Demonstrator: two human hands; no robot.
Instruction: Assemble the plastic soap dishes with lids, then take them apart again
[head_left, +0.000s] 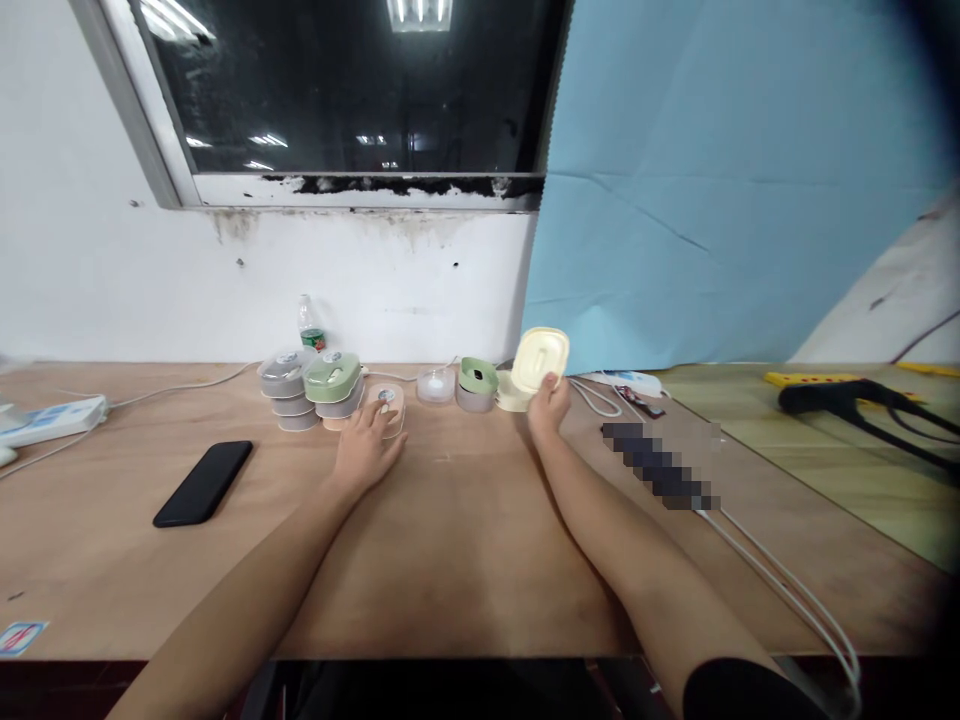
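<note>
My right hand [549, 405] pinches a pale yellow lid [541, 358], tilted up with its underside toward me. Just behind and left of that hand stands a pale yellow container [511, 394], partly hidden. My left hand [367, 442] lies with fingers apart at the front of a peach container [388, 399] with a clear lid; the fingertips reach over its near side. Between the hands are a green and grey container [477, 384] and a low clear-and-white container [436, 386]. Left of my left hand are stacked containers with a green lid [333, 376] and a grey lid [286, 372] on top.
A black phone [203, 484] lies on the wooden table [450, 560] at left, near a white power strip [56, 420]. A plastic bottle [309, 324] stands by the wall. Right of my right arm are a blurred dark object [660, 465] and white cables [787, 590].
</note>
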